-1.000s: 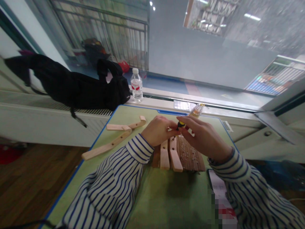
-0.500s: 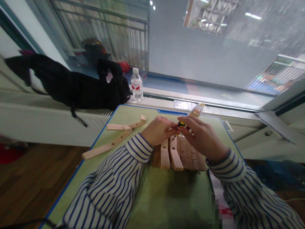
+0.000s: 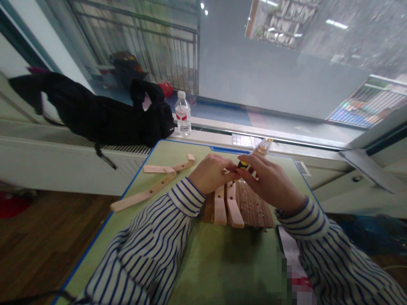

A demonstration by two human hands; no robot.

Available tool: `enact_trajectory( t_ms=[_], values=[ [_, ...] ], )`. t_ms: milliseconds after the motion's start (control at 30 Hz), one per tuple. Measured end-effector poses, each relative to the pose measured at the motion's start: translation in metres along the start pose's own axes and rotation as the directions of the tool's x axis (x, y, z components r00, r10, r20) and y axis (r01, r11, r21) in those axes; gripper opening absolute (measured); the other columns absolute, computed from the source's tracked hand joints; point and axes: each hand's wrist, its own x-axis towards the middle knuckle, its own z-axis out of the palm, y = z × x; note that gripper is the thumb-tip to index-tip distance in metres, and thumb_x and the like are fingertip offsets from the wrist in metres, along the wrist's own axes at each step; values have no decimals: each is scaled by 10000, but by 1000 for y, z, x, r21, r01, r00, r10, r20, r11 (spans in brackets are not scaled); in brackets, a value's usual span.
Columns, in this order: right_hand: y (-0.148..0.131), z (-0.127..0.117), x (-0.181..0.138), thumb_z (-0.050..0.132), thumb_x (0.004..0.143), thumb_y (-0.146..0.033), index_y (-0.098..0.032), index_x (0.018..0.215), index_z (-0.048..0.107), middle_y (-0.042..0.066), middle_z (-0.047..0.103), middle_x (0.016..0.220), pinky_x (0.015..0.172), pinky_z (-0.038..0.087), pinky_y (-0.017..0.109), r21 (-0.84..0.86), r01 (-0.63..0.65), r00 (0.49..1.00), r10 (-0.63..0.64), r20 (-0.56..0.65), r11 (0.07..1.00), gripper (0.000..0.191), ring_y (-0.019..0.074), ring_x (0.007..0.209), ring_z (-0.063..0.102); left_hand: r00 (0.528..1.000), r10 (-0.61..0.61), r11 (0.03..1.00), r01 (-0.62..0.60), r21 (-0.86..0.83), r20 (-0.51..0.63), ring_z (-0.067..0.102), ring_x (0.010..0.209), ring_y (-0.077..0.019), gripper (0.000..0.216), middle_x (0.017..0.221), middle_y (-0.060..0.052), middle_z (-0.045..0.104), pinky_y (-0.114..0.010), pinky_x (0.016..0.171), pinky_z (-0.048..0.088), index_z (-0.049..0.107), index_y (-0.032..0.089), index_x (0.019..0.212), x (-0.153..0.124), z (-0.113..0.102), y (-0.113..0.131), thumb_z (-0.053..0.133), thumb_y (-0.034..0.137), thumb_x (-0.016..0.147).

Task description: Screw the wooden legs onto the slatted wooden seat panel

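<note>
My right hand (image 3: 270, 180) grips a short yellow-and-black screwdriver (image 3: 243, 164) by its handle; its tip is hidden behind fingers. Close beside it, the fingertips of my left hand (image 3: 213, 171) are pinched together just below the handle, and what they hold is too small to make out. Under both hands lies a brown wooden or cardboard-like block (image 3: 256, 207) dotted with small screws. Two pale bent wooden pieces, a left one (image 3: 220, 207) and a right one (image 3: 234, 207), rest side by side on it, with dark holes in them.
More bent wooden pieces (image 3: 149, 192) lie at the left of the green table (image 3: 219, 262). A clear plastic bag (image 3: 263, 146) is behind my right hand. A water bottle (image 3: 182, 114) and a black bag (image 3: 117, 120) sit on the window ledge. A phone-like object (image 3: 288, 243) lies near my right forearm.
Almost nothing differs. Both hands keep their place at the screwdriver, and the view has shifted very slightly.
</note>
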Motion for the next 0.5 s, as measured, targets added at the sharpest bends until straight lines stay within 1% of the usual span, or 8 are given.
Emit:
enact_trajectory(
  t_ms=[100,233,367,500],
  values=[
    [0,-2,1,456,877,-304,-173,1204,484,86,613,1049,681,470,310,30,23,999,-25,46,999,353,159,790,595,1000,-3,1000,3,11,29,602,762,-158,211,771,-30,692,-285,735,414,695,189,853,-1,0,-2,599,367,795],
    [0,-4,1,451,871,-227,-192,1219,484,81,582,1158,732,474,315,33,58,997,-59,39,998,351,154,849,591,998,7,1000,-7,1,69,594,755,-153,239,769,-30,689,-279,726,404,696,200,891,-1,-1,-4,575,390,811],
    [1,-3,0,451,869,-206,-187,1178,514,73,600,1115,730,472,310,29,69,998,-69,9,997,317,153,838,590,997,26,1000,-26,-5,74,589,766,-150,208,764,-24,684,-272,740,394,690,205,904,-1,-1,-4,571,354,820],
    [2,-2,-1,446,875,-220,-180,1176,511,76,603,1085,713,470,309,6,57,998,-57,4,998,311,156,822,586,996,42,999,-44,24,83,571,719,-143,191,706,-8,657,-257,693,380,682,205,875,0,-3,-2,553,340,834]
  ],
)
